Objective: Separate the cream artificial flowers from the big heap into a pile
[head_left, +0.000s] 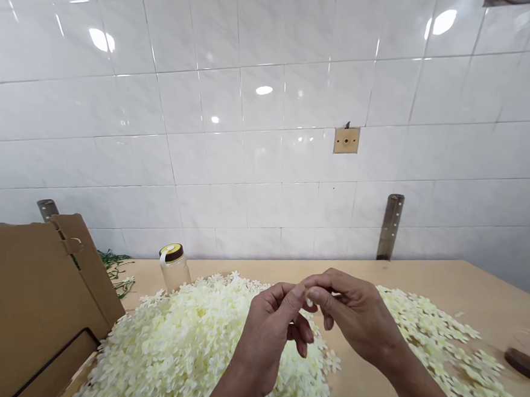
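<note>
Both hands meet above the table with thumbs and fingers pinched together. My left hand (pixel 273 322) is closed, its thumb pressed against the index finger and its other fingers curled. My right hand (pixel 357 313) pinches at the same spot, its thumb tip touching the left fingertips. A small white piece (pixel 309 302) shows between the fingertips; most of it is hidden, so its kind cannot be made out. Below and left of the hands lies a large heap of pale yellow-white artificial flowers (pixel 175 344). More loose flowers (pixel 430 326) lie spread flat right of my right hand.
A cardboard box (pixel 36 299) stands at the left, with green stems (pixel 115 263) behind it. A clear jar (pixel 176 271) with a dark and yellow lid stands behind the heap. A dark brown round object (pixel 529 365) sits at the right. The tiled wall (pixel 262 162) backs the table (pixel 350 374).
</note>
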The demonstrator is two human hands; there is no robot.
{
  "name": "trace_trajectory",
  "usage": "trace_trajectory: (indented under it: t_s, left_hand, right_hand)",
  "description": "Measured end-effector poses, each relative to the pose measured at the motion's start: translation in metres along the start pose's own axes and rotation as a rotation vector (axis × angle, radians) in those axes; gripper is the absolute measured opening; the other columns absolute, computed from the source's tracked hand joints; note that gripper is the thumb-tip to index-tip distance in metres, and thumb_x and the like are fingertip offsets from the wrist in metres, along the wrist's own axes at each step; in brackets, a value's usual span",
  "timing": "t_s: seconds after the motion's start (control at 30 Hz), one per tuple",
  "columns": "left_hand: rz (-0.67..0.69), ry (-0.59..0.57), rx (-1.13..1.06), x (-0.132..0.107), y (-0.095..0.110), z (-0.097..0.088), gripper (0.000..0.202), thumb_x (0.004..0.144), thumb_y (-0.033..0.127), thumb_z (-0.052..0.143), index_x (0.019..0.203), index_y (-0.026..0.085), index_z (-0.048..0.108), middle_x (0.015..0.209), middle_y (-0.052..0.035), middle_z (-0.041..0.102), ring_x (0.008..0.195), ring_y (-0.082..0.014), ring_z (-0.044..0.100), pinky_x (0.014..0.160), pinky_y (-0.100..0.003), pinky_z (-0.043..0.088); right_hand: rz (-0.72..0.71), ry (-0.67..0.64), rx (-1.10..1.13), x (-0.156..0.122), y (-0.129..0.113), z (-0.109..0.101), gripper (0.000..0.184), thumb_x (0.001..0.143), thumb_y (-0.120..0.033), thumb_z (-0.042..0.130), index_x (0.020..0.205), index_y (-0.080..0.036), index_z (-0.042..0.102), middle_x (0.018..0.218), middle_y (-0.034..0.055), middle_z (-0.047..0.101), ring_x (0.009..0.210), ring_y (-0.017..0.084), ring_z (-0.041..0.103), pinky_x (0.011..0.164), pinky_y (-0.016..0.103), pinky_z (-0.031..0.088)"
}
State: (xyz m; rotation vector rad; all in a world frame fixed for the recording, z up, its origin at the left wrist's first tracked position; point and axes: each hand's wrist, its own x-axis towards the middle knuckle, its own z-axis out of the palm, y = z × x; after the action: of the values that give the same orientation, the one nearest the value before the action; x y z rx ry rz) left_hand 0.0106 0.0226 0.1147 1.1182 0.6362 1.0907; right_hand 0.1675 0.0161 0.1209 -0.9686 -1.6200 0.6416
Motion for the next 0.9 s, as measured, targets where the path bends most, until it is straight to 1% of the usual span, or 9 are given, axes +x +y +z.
trace_trajectory:
  t_s: [0.07, 0.2, 0.3, 0.43, 0.6, 0.7, 0.77, 0.83, 0.9]
  left_hand:
    - [-0.024, 0.019, -0.036, 0.001, 0.0, -0.002, 0.034, 0.083, 0.046, 0.071, 0.079, 0.013, 0.064, 0.062, -0.0001, 0.055, 0.047, -0.0078, 0.049, 0.041, -0.019, 0.037]
    - [-0.056, 0.059, -0.091, 0.003, -0.003, -0.006, 0.029, 0.079, 0.04, 0.075, 0.079, 0.012, 0.066, 0.057, 0.0005, 0.054, 0.046, -0.0064, 0.044, 0.041, -0.018, 0.033]
    - [-0.059, 0.093, -0.106, 0.006, -0.008, -0.005, 0.031, 0.08, 0.042, 0.074, 0.077, 0.013, 0.066, 0.054, 0.0008, 0.053, 0.046, -0.0061, 0.041, 0.042, -0.017, 0.031]
    - [-0.059, 0.159, -0.123, 0.007, -0.014, -0.003, 0.032, 0.079, 0.042, 0.075, 0.07, 0.014, 0.062, 0.051, 0.0024, 0.049, 0.045, -0.0055, 0.037, 0.041, -0.018, 0.029]
    - [-0.079, 0.111, -0.153, 0.009, -0.019, -0.005, 0.022, 0.077, 0.031, 0.073, 0.068, 0.014, 0.062, 0.049, 0.0016, 0.049, 0.045, -0.0058, 0.037, 0.042, -0.018, 0.028]
    - [-0.101, 0.038, -0.158, 0.008, -0.018, -0.007, 0.022, 0.081, 0.035, 0.069, 0.08, 0.013, 0.067, 0.058, -0.0018, 0.057, 0.048, -0.0075, 0.044, 0.043, -0.018, 0.032]
    - [-0.079, 0.069, -0.099, 0.007, -0.015, -0.008, 0.023, 0.08, 0.035, 0.069, 0.089, 0.014, 0.069, 0.077, -0.0057, 0.065, 0.053, -0.009, 0.051, 0.044, -0.02, 0.036]
    - [-0.024, 0.154, -0.018, 0.006, -0.011, -0.009, 0.024, 0.078, 0.034, 0.072, 0.093, 0.015, 0.068, 0.095, -0.0078, 0.067, 0.056, -0.0095, 0.054, 0.044, -0.021, 0.038]
    - [0.027, 0.216, 0.031, 0.005, -0.006, -0.011, 0.022, 0.079, 0.034, 0.071, 0.09, 0.015, 0.068, 0.097, -0.0074, 0.067, 0.055, -0.0086, 0.052, 0.044, -0.021, 0.039]
  right_hand:
    - [-0.038, -0.009, -0.039, 0.0, 0.002, 0.003, 0.022, 0.091, -0.037, 0.064, 0.095, -0.021, 0.077, 0.081, 0.0035, 0.067, 0.053, 0.011, 0.058, 0.044, 0.022, 0.053]
    - [-0.166, -0.008, -0.263, -0.002, 0.009, 0.007, 0.028, 0.098, -0.031, 0.053, 0.117, -0.021, 0.071, 0.095, 0.0066, 0.069, 0.055, 0.011, 0.061, 0.052, 0.024, 0.056]
    - [-0.266, -0.024, -0.405, -0.004, 0.012, 0.012, 0.038, 0.103, -0.025, 0.04, 0.135, -0.019, 0.059, 0.106, 0.0104, 0.069, 0.079, 0.017, 0.069, 0.071, 0.029, 0.06]
    - [-0.221, -0.055, -0.519, -0.008, 0.011, 0.022, 0.043, 0.103, -0.027, 0.04, 0.143, -0.017, 0.048, 0.116, 0.0131, 0.069, 0.098, 0.023, 0.069, 0.082, 0.037, 0.059]
    - [-0.176, -0.071, -0.456, -0.006, 0.016, 0.023, 0.035, 0.103, -0.031, 0.04, 0.131, -0.019, 0.058, 0.115, 0.012, 0.07, 0.095, 0.022, 0.07, 0.082, 0.035, 0.058]
    - [-0.11, -0.08, -0.348, -0.001, 0.023, 0.015, 0.036, 0.103, -0.034, 0.039, 0.129, -0.019, 0.059, 0.097, 0.0086, 0.073, 0.078, 0.018, 0.072, 0.073, 0.03, 0.059]
    - [-0.049, -0.045, -0.287, 0.003, 0.027, 0.007, 0.037, 0.103, -0.04, 0.04, 0.124, -0.018, 0.061, 0.078, 0.0041, 0.071, 0.064, 0.016, 0.069, 0.063, 0.027, 0.058]
    - [-0.004, 0.008, -0.233, 0.004, 0.028, -0.002, 0.036, 0.102, -0.044, 0.04, 0.112, -0.018, 0.064, 0.07, 0.0011, 0.067, 0.055, 0.014, 0.066, 0.056, 0.024, 0.055]
    - [0.023, 0.045, -0.214, 0.005, 0.027, -0.011, 0.035, 0.102, -0.046, 0.042, 0.096, -0.019, 0.064, 0.066, -0.001, 0.064, 0.047, 0.011, 0.061, 0.051, 0.022, 0.051]
